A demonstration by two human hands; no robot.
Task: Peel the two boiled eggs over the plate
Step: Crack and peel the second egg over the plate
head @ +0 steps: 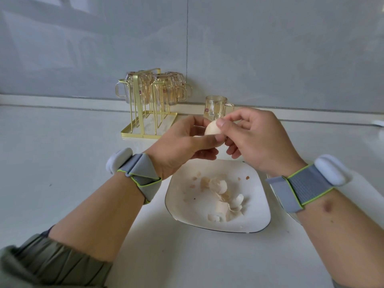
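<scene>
Egg point(211, 129) being gripped by left hand point(178, 145), right hand point(252, 140) fingertips pinching its top, plate point(258, 213) holding shell pieces point(225, 199) near

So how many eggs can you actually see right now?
1. A single egg is held between the left hand and right hand, above the plate of shell pieces. A second egg is not visible; it may be hidden.

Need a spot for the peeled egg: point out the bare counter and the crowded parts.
Bare counter left of the plate, in front of the gold glass rack, and along the near edge. Crowded: shell pieces in the plate's middle, both hands with the egg above its far rim, lone glass mug behind.
</scene>
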